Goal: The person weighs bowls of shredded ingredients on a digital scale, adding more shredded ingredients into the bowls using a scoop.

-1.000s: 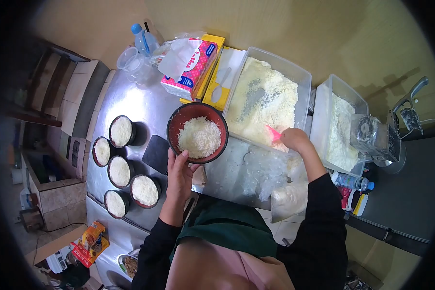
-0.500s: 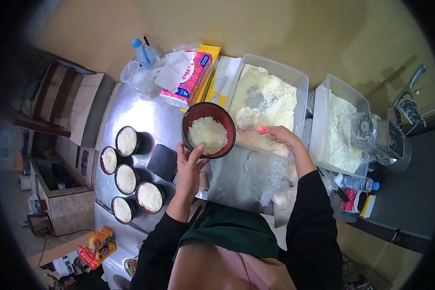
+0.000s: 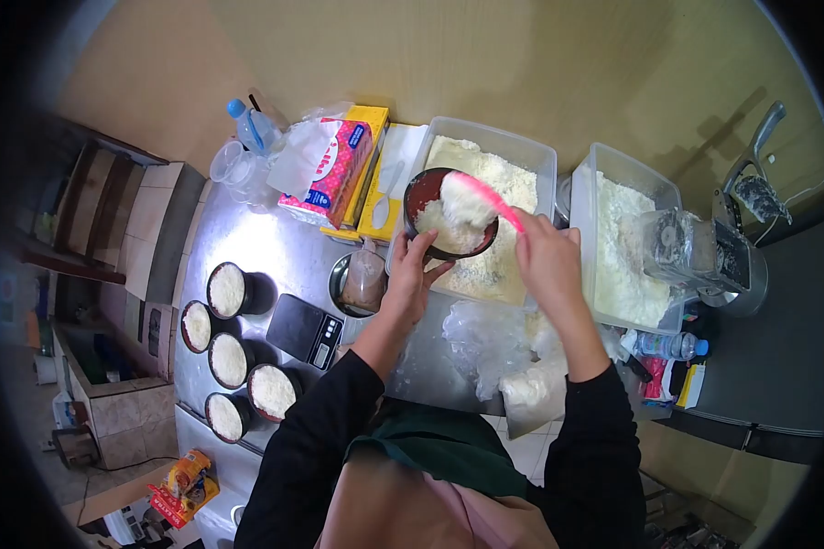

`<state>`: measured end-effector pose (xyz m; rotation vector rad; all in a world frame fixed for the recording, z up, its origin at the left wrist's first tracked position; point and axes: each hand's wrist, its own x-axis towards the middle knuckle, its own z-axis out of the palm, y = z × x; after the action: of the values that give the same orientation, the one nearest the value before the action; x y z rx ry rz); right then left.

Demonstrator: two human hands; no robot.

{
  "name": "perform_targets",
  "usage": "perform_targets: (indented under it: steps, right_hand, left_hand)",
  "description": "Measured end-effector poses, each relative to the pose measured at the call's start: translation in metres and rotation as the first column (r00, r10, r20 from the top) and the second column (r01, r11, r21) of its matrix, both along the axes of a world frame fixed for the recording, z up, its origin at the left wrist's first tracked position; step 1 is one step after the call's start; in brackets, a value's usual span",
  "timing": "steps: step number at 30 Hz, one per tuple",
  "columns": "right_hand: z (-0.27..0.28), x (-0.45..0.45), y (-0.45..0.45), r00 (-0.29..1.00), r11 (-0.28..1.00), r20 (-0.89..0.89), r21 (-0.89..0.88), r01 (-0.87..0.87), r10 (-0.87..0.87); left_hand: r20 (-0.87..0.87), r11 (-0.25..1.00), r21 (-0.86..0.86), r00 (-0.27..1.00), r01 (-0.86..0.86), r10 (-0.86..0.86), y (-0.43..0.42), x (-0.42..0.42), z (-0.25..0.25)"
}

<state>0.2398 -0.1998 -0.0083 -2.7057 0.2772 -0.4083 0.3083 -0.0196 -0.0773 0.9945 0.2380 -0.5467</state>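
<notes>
A dark bowl with a red inside point(image 3: 423, 190), part filled with white grated stuff, is held by my left hand point(image 3: 414, 279) over the near left side of a clear bin point(image 3: 547, 174) of pale crumbs. My right hand point(image 3: 549, 261) grips a pink scoop point(image 3: 494, 201), which is tilted over the bowl with a white heap at its head. Left of my hands, a black digital scale point(image 3: 295, 329) lies on the metal table. Several dark cups of white stuff point(image 3: 272, 391) stand at the left. A metal bowl with a plastic bag point(image 3: 364, 282) sits between scale and bin.
A second bin of white powder point(image 3: 623, 256) stands right, beside a plastic-wrapped machine point(image 3: 696, 249). Tissue pack point(image 3: 325, 169), yellow box point(image 3: 375, 137), spoon point(image 3: 382, 210) and blue-capped bottle point(image 3: 256, 128) are at the back. Plastic bags point(image 3: 485, 343) lie near the front edge.
The bowl has moved right, over the bin, in my left hand. My right hand has lifted the loaded pink scoop from the bin to above the bowl. The scale and metal bowl are now uncovered.
</notes>
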Motion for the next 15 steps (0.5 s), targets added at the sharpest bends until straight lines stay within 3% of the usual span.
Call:
perform_targets:
  steps: [1,2,6,9,11,12,13,14,15]
  right_hand:
    - [-0.002,-0.003,0.008,0.994,0.97,0.085,-0.236,-0.053,0.075]
    - [-0.006,-0.006,0.012,0.987,0.963,0.124,-0.262,-0.067,0.102]
    - [0.007,-0.008,0.009,0.986,0.969,0.139,-0.24,-0.057,0.092]
    - [-0.014,0.016,-0.02,0.985,0.976,0.171,-0.208,0.067,-0.031]
    - [-0.066,0.042,-0.044,0.977,0.883,0.015,-0.426,0.197,-0.211]
    - [-0.094,0.052,-0.052,0.977,0.885,0.011,-0.422,0.196,-0.212]
    - [-0.122,0.063,-0.059,0.963,0.854,-0.103,-0.492,0.168,-0.248]
    - [-0.136,0.068,-0.06,0.933,0.822,-0.214,-0.555,0.127,-0.289]
    - [-0.136,0.066,-0.056,0.933,0.824,-0.216,-0.552,0.127,-0.289]
  left_hand:
    - [-0.011,0.998,-0.056,1.0,0.028,-0.029,-0.001,0.0,-0.001]
    - [-0.017,0.998,-0.053,0.999,0.027,-0.028,-0.001,0.0,-0.002]
    - [-0.031,0.998,-0.052,0.999,0.019,-0.02,0.008,-0.004,-0.003]
    - [-0.017,0.999,-0.053,1.0,0.009,-0.01,0.022,-0.006,0.002]
    - [-0.01,0.999,-0.039,1.0,0.0,-0.001,0.036,-0.009,0.005]
    - [-0.008,0.999,-0.042,1.0,-0.001,0.0,0.045,-0.011,0.005]
    - [-0.003,0.999,-0.045,1.0,-0.001,0.001,0.053,-0.013,0.007]
    - [0.004,0.998,-0.063,1.0,-0.005,0.005,0.062,-0.016,0.011]
    - [-0.004,0.999,-0.037,1.0,-0.018,0.017,0.07,-0.019,0.013]
